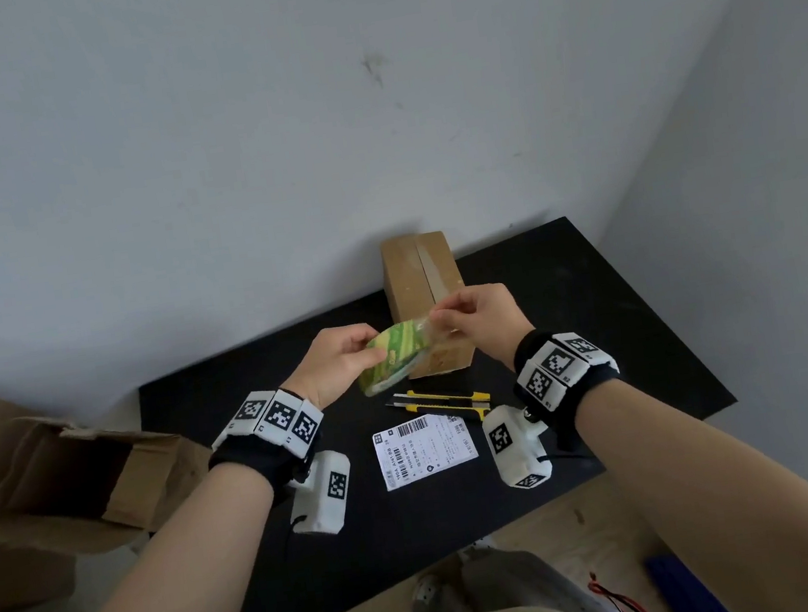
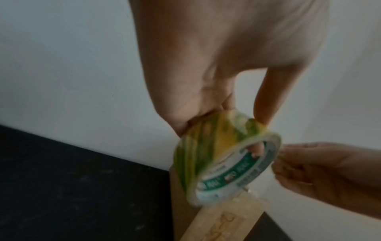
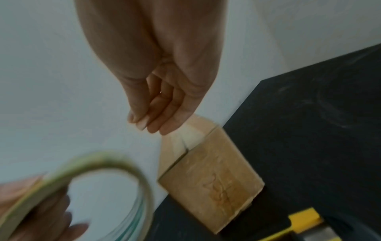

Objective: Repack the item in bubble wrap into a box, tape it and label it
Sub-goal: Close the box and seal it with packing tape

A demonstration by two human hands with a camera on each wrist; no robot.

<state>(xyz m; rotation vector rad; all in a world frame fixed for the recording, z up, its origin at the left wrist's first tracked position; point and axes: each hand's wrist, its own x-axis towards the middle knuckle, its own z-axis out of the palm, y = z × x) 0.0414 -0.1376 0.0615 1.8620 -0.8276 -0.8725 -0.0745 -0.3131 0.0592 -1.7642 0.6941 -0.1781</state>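
Note:
My left hand grips a roll of clear tape with a green and yellow core, held just above the table in front of the box. In the left wrist view a finger passes through the roll's hole. My right hand pinches the loose tape end at the roll's upper right edge. The brown cardboard box lies behind the hands with its flaps shut, a seam running along its top. From the right wrist view the box sits just below my pinched fingers.
A yellow utility knife and a white shipping label lie on the black table close in front of the box. An open, larger cardboard box stands off the table's left edge. The wall is right behind the box.

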